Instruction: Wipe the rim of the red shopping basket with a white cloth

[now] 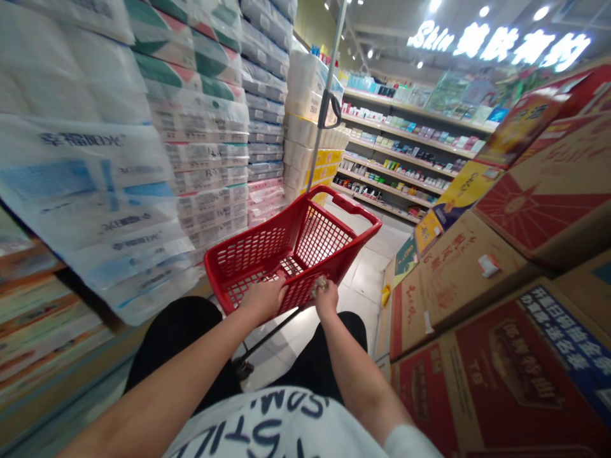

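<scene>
A red plastic shopping basket [255, 249] with lattice walls stands tilted in front of my knees, and a wheel shows below it. My left hand [266, 298] is closed over the basket's near side, its fingertips partly hidden inside. At the same side, further right, my right hand [327, 300] is closed round a small crumpled greyish-brown wad [321, 285], perhaps a cloth or tissue. That hand is right against the basket wall; I cannot tell whether it touches it. Little shows inside the basket, apart from its grid floor.
Tall stacks of wrapped tissue packs [210, 121] line the left. Printed cardboard cartons [520, 356] are piled close on the right. A thin metal pole [329, 86] with a black loop rises behind the basket. Shelves of small goods [405, 130] stand across the tiled floor [365, 273].
</scene>
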Tool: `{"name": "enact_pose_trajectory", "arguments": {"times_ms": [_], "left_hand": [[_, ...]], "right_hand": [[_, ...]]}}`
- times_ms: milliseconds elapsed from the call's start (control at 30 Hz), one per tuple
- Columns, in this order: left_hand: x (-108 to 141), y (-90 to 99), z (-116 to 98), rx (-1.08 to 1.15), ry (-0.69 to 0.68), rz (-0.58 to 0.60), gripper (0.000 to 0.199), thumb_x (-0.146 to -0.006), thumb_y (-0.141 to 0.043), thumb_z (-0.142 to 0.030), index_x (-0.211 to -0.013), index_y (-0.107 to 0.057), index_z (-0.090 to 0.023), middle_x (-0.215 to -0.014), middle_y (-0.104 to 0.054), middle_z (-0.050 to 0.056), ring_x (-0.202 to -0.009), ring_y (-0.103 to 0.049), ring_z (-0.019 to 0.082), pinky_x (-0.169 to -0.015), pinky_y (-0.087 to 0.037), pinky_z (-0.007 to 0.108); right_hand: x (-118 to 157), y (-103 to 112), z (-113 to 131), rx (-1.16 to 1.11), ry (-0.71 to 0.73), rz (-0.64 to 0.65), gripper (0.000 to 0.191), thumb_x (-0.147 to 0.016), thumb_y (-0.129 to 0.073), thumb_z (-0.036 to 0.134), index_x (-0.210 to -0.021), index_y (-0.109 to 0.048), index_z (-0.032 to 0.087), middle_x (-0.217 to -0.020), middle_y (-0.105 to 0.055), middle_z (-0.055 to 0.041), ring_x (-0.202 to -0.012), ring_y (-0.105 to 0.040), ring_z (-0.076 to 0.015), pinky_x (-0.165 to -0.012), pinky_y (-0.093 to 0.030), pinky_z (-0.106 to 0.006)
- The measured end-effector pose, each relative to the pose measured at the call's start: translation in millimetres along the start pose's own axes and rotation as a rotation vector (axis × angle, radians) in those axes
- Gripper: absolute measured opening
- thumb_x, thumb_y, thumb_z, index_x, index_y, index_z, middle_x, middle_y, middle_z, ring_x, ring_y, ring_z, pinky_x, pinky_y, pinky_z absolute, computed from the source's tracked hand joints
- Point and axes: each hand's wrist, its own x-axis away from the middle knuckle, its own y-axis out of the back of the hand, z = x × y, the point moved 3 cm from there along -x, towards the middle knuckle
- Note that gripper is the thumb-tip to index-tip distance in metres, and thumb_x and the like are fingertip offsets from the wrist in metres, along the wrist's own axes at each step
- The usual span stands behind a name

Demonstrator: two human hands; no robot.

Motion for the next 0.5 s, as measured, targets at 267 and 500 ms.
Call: {"name": "enact_pose_trajectory", "arguments": {"times_ms": [267, 500], "left_hand": [[4.4, 3.3, 1.2, -0.015, 0.01, 0.012, 0.043, -0.093, -0.031, -0.043, -0.126, -0.049, -0.023, -0.096, -0.07, 0.014, -0.089, -0.066, 0.03, -0.078, -0.046, 0.042], [5.1, 1.8, 0.6, -0.026, 0.029, 0.025, 0.041, -0.093, -0.031, -0.043, -0.119, -0.054, -0.022, -0.097, -0.07, 0.014, -0.09, -0.066, 0.029, -0.081, -0.045, 0.042]], "right_hand": [[-2.2, 3.3, -6.5, -0.029, -0.01, 0.04, 0.031, -0.073, -0.052, 0.022, -0.101, -0.062, 0.016, -0.103, -0.062, -0.009, -0.095, -0.06, -0.0216, -0.085, -0.045, -0.03], [-4.6, 6.7, -4.3, -0.079, -0.014, 0.02, 0.04, -0.074, -0.051, 0.024, -0.113, -0.059, 0.02, -0.108, -0.063, -0.0055, -0.095, -0.06, -0.0182, -0.083, -0.046, -0.027]]}}
